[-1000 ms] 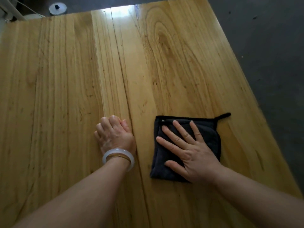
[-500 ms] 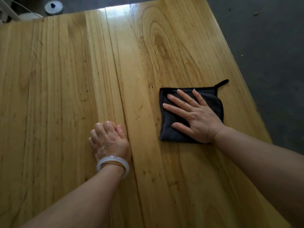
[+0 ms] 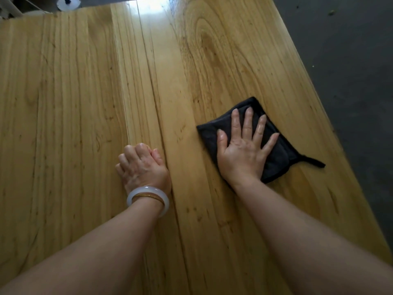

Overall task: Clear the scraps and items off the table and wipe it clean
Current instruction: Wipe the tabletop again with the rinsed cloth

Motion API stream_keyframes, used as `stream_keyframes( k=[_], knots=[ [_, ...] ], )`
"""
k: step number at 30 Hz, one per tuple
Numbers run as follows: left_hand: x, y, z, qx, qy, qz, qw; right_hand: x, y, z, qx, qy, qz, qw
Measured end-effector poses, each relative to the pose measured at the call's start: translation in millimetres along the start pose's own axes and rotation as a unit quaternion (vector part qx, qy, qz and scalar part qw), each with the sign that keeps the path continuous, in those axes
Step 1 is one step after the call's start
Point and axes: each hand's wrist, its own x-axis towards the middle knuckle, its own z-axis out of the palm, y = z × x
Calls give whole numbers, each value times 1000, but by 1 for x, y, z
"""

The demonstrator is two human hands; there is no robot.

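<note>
Table: honey-yellow wood w/ long brown grain streaks, oval swirl pattern at 1 o'clock, white glare at 12. Cloth: plain black, 3 o'clock. Bangle: milky white, w/ thin gold band, 7 o'clock. Floor: dark grey, 2 o'clock.

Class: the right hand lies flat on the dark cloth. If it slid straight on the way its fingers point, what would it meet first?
Probably nothing. Past the right hand and the cloth, only the wood of the table shows, up to its far edge.
</note>
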Motion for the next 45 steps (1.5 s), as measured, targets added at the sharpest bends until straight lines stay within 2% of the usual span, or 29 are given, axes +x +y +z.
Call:
stream_keyframes(
  k=[5,8,14,17,19,24,34,42,45],
  knots=[
    [-2,0,-4,-7,12,14,1000,-72,-6,17,-9,8,-100,995],
    [-3,0,-5,-5,16,17,1000,-101,6,23,-30,-13,-193,981],
    [-1,0,-2,-15,12,17,1000,-91,54,6,-77,-75,-413,904],
    [0,-2,0,-18,14,14,1000,-69,74,-2,-92,-92,-460,878],
    [1,-3,1,-18,14,12,1000,-53,84,-6,-93,-92,-465,876],
    [2,-2,2,-22,18,10,1000,-9,99,-19,-87,-68,-415,903],
    [0,0,1,-11,32,10,999,62,102,-31,-55,-22,-194,979],
    [-3,-1,3,-4,43,10,999,32,85,-19,-3,10,-1,1000],
    [-2,-1,3,8,41,15,999,-5,85,-13,-2,8,-10,1000]
  ],
)
